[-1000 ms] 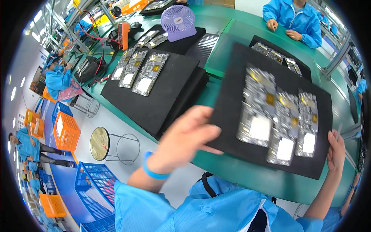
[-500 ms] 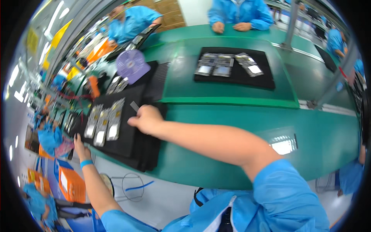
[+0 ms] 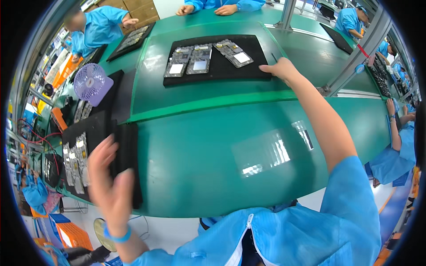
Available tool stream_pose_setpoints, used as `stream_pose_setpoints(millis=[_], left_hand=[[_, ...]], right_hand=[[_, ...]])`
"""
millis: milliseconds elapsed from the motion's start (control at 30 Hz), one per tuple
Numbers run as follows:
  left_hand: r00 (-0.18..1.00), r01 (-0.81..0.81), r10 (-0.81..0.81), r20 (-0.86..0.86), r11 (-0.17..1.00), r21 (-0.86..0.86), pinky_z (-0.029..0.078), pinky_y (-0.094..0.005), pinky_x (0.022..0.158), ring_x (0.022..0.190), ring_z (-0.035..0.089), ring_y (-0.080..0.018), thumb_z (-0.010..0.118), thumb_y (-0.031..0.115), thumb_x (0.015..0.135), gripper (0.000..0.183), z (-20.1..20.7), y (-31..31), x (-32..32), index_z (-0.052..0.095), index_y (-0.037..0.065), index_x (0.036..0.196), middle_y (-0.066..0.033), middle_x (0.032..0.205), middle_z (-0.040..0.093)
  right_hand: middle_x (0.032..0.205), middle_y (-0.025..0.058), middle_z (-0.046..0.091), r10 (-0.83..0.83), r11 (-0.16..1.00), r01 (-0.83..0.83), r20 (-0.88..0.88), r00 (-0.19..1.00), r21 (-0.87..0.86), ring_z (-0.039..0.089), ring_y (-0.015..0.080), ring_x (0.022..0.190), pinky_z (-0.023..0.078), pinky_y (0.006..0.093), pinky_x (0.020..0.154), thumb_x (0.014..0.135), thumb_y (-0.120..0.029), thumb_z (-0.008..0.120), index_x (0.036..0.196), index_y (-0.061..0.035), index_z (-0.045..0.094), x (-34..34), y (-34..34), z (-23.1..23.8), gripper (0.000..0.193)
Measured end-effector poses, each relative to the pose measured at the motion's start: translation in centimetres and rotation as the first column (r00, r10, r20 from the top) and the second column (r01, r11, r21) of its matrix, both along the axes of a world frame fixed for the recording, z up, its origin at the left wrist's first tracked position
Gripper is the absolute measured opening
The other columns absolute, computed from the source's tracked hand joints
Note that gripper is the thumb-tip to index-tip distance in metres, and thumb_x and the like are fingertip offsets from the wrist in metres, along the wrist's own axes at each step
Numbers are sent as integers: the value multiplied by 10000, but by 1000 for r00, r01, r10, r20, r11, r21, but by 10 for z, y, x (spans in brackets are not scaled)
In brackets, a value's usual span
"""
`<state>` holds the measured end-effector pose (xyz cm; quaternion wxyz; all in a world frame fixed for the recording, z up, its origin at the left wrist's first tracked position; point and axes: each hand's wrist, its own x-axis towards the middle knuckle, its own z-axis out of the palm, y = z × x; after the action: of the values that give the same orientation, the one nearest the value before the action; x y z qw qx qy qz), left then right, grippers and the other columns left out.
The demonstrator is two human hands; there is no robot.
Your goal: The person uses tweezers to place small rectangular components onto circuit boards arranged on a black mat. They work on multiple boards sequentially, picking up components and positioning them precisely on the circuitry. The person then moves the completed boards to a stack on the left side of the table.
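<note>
My right hand reaches out at the far right, fingers closed round a small thin strip whose tip pokes out. Its thumb overlaps the right edge of a black foam pad; whether it grips that edge I cannot tell. Lying on this pad are three circuit boards, two side by side and one slanted. My left hand, smeared by motion, is raised with fingers apart and holds nothing. Behind it is a black pad stack with several circuit boards.
A purple fan stands beyond the left stack. Raised green strips cross the green table. A metal post rises at the right. Across the table, a person's hands rest at the edge; another person works at far left.
My right hand has swung from the left stack to the right edge of the far pad, still with the strip. My left hand has left the stack's side and come inward. The view has turned right.
</note>
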<state>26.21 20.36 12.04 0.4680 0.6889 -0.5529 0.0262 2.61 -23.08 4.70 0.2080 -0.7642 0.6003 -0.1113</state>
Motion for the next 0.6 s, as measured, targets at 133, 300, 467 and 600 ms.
stream_pose_setpoints(millis=[133,300,467,600], left_hand=[[892,-12,37,-450,998,59,377,-376,1026,1285,429,-298,645,207,855,617,-53,-126,18,391,-23,1367,-190,1387,441],[780,-391,437,-447,899,197,374,-374,1023,1298,405,-316,631,302,825,738,-107,-212,110,322,-7,1419,-238,1407,397],[694,-178,267,-668,964,199,415,-375,924,1175,465,-275,625,304,836,746,-105,-202,85,298,7,1436,-180,1304,476],[712,64,151,-686,959,277,317,-207,599,708,408,-60,596,180,889,485,-87,-100,31,474,34,1335,43,822,479]], right_hand=[[1028,230,648,-45,975,8,160,986,223,650,316,908,503,422,754,682,-289,835,1113,119,573,29,10,10,649],[858,175,632,-186,847,-127,510,840,517,558,103,579,288,264,425,822,-111,713,1131,95,477,31,11,10,440],[779,130,613,-172,768,-289,618,767,572,477,58,495,227,211,388,842,-112,698,1291,100,361,-22,57,5,600],[805,157,626,-192,759,-262,589,785,596,478,62,506,262,219,420,848,-125,688,1376,115,272,-87,114,4,714]])
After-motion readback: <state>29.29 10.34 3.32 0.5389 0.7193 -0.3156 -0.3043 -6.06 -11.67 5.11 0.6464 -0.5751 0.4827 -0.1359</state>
